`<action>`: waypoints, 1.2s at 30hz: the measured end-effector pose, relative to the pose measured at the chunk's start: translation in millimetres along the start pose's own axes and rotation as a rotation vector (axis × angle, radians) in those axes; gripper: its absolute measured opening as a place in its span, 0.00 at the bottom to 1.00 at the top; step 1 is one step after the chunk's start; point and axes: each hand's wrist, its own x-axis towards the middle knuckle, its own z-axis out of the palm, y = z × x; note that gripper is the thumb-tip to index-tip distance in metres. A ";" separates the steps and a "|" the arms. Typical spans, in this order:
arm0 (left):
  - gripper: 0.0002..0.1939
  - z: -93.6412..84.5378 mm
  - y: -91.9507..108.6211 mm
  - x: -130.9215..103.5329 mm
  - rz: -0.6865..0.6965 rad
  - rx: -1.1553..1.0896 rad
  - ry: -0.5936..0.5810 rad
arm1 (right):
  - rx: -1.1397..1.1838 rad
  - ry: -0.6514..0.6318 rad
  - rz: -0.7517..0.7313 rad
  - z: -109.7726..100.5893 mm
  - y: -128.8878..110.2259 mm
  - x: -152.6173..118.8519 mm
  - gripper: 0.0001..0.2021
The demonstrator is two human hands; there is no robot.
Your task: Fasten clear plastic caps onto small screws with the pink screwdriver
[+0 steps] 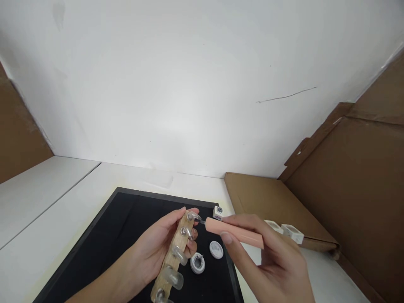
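Note:
My left hand (154,244) grips a wooden strip (175,252) that carries several clear, curved nail tips (173,277) in a row, each on a small metal-looking mount. The strip is tilted, its far end up and to the right. My right hand (271,252) pinches a pink-handled tool (233,232) between thumb and fingers. Its short, thin tip meets the nail tip (195,216) at the far end; whether it is a brush or a blade I cannot tell. Below the hands are an open round white pot (197,263) with dark grey contents and a white round lid (216,250).
A black mat (126,227) lies on the white table (123,174). At its far right corner sits a small white block (217,212); more white blocks (292,233) are beyond my right hand. A flat cardboard box (261,193) and brown cardboard panels (356,181) border the right side.

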 end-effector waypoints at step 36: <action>0.14 6.8 2.6 -5.1 -0.047 0.056 -0.053 | -0.031 -0.021 -0.351 1.2 -5.4 14.0 0.11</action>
